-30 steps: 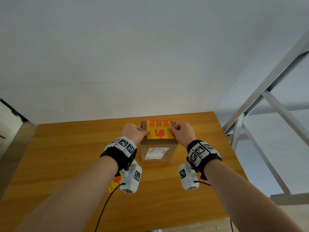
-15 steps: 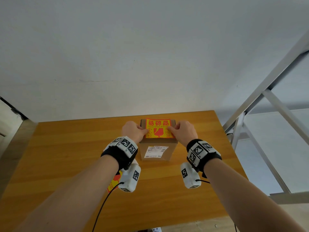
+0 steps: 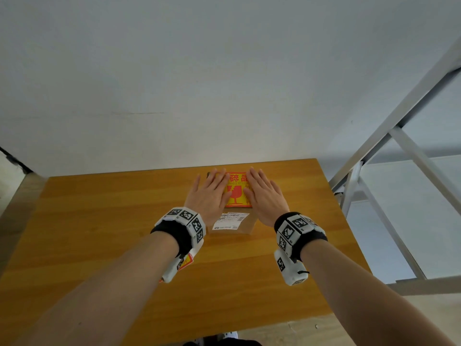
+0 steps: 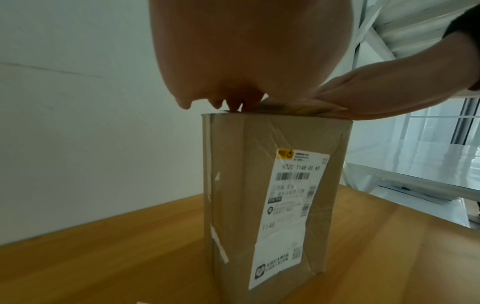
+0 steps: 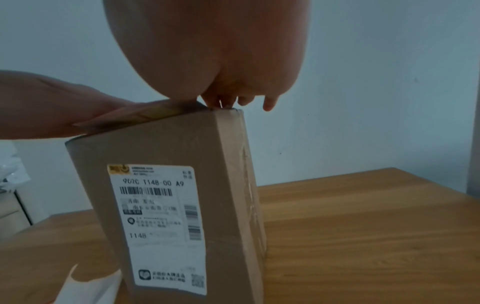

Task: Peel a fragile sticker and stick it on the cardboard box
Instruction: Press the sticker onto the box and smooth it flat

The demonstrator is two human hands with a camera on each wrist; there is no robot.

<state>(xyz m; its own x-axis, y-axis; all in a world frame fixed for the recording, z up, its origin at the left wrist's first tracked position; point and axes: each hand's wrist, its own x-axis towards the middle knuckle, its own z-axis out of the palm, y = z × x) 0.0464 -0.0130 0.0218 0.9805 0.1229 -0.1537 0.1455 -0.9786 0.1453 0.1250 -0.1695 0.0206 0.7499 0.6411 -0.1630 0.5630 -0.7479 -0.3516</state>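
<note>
both hands have gone from pinching the sticker's side edges to lying flat on it. left hand (image 3: 208, 193) and right hand (image 3: 264, 196) rest with straight fingers, holding nothing, pressing the fragile sticker (image 3: 237, 193) onto the top of the cardboard box (image 3: 245, 224). between the palms a red broken-glass mark and "handle with" show. below the palms, the box's front carries a shipping label (image 5: 158, 226) reading "t148-00 a9". uneven pressing could trap a crease; pushing sideways could tip the upright box.
</note>
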